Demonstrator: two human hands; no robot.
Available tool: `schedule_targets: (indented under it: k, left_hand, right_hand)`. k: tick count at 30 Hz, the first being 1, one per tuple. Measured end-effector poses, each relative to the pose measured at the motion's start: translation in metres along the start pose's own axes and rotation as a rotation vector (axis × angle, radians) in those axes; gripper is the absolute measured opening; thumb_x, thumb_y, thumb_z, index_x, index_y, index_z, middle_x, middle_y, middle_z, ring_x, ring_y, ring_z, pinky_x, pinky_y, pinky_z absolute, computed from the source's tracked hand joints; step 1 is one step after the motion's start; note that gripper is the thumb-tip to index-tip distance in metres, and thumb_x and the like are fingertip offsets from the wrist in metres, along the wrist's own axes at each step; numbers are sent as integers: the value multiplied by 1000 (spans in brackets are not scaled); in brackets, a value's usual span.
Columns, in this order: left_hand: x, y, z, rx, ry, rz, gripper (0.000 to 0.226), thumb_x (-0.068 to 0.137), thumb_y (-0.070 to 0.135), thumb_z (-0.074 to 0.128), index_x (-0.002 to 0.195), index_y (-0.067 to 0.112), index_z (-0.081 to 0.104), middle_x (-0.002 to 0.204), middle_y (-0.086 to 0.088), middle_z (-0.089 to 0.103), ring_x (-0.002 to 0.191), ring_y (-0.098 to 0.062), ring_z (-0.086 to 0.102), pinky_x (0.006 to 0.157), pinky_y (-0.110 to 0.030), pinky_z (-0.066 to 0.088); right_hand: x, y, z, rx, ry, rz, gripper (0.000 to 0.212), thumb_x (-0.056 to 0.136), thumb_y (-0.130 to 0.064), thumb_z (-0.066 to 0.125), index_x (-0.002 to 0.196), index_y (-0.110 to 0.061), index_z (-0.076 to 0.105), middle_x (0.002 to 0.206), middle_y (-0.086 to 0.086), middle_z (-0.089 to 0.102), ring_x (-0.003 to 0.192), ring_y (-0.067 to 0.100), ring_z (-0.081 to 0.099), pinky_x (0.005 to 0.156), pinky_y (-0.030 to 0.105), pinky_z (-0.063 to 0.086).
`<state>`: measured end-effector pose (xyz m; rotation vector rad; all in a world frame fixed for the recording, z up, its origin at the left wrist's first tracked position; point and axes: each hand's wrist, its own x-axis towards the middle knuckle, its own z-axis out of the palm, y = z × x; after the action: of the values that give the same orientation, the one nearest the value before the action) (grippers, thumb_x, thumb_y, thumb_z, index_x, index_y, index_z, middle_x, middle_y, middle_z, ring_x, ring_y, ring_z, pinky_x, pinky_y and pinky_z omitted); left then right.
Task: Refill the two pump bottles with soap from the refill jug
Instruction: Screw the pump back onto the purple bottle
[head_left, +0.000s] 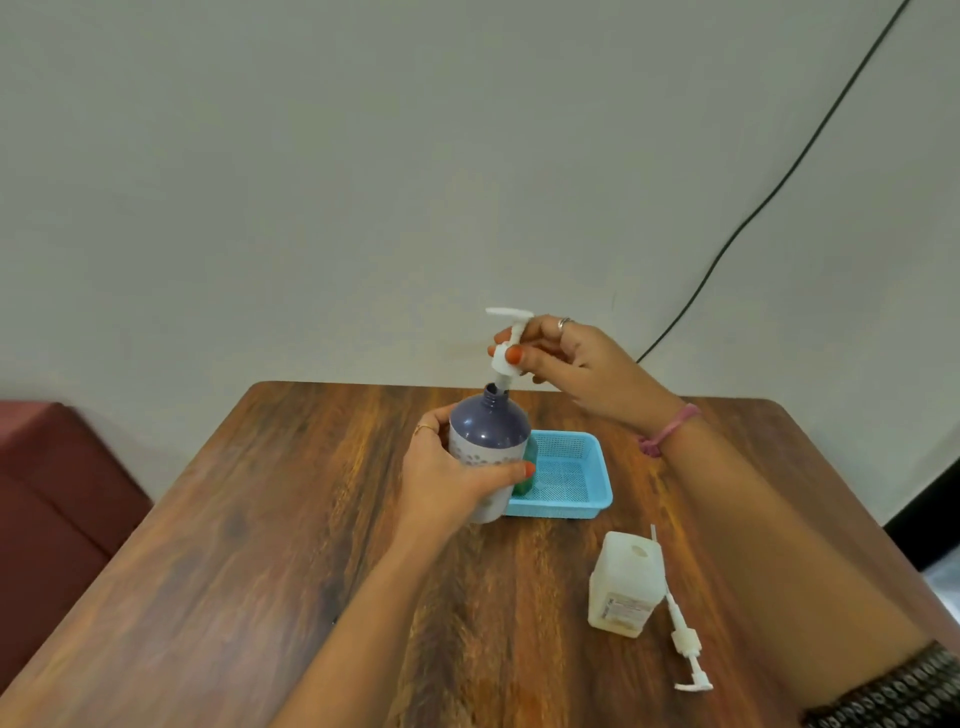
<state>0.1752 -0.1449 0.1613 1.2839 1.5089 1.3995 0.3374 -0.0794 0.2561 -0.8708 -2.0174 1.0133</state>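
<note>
The fingers (519, 355) of the right hand (576, 358) pinch a white pump top (506, 343) by its collar. The pump top is held up just above the open neck of the purple bottle (488, 447), with its thin tube going down into the neck. The left hand (447, 475) wraps around the side of the purple bottle, thumb in front, and holds it upright on the brown wood counter (260, 545).

Just behind the purple bottle sits a blue basket (571, 467), and something green (525, 475) stands in its left corner, mostly hidden.

Nearer to the person, on the right, stands a square white bottle (626, 584) with an open hole on top. A second pump top (678, 623) lies flat on the counter, touching that bottle's right side.

A black cord (779, 182) runs down the wall.
</note>
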Motion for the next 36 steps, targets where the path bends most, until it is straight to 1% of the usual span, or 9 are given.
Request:
schedule_targets:
  k: [10,18,20,23,25,28,31,33,36]
  left_hand:
    - [20,39,-8,37,-1,71,81,47,34,96,112,29,49,103,15,62,88,-3,63,59,-10,52]
    - [30,49,-10,-1,49,110,84,45,33,96,114,28,49,108,10,62,93,-9,64,68,-17,55]
    - [30,50,-11,-26,42,107,84,45,34,96,114,28,48,107,10,63,92,-6,65,67,-16,54]
    - [31,51,-12,-50,30,96,84,43,33,96,112,29,49,104,12,64,85,0,66,63,-14,53]
    - [32,53,-13,-70,35,93,82,43,30,96,110,28,49,101,11,65,80,6,64,59,-11,51]
    - [34,53,-18,-68,36,98,82,45,32,96,111,27,48,101,11,64,80,4,65,60,-12,51]
    - [34,50,-24,-60,22,107,82,45,33,95,112,27,47,104,9,63,84,-1,65,61,-13,52]
    - [35,49,-27,-65,15,107,82,44,32,96,110,28,48,103,9,64,82,1,65,60,-12,52]
    - [37,48,-28,-73,18,91,80,43,31,96,106,31,47,101,9,64,79,3,65,57,-11,51]
  right_hand:
    - [13,-24,-7,-126,-12,-25,21,91,-23,62,111,-25,67,112,-5,70,106,7,63,95,26,50]
    - [25,-34,2,-214,291,-11,33,66,-51,78,85,-26,70,76,-16,71,75,-6,65,67,9,47]
    - [24,-37,-5,-115,177,39,44,65,-53,75,100,-27,68,93,-15,72,90,-4,66,80,16,50]
    - [24,-37,-8,154,7,51,51,76,-23,75,125,-19,59,119,-3,68,112,8,62,95,27,51]
    - [26,-36,6,109,81,39,42,76,-17,78,116,-19,65,108,-4,72,104,8,66,91,26,53]
    - [31,-34,24,34,306,81,54,50,-41,86,98,-25,66,94,-6,72,89,5,66,77,20,54]
    - [29,-32,22,139,153,108,67,57,-43,82,117,-23,61,116,-5,67,112,6,60,95,28,50]
    - [26,-33,24,302,91,75,54,69,-29,77,120,-20,62,118,-2,69,114,10,61,93,26,51]
    - [30,-31,40,370,273,80,51,58,-27,85,105,-15,69,100,3,74,97,15,69,81,24,55]
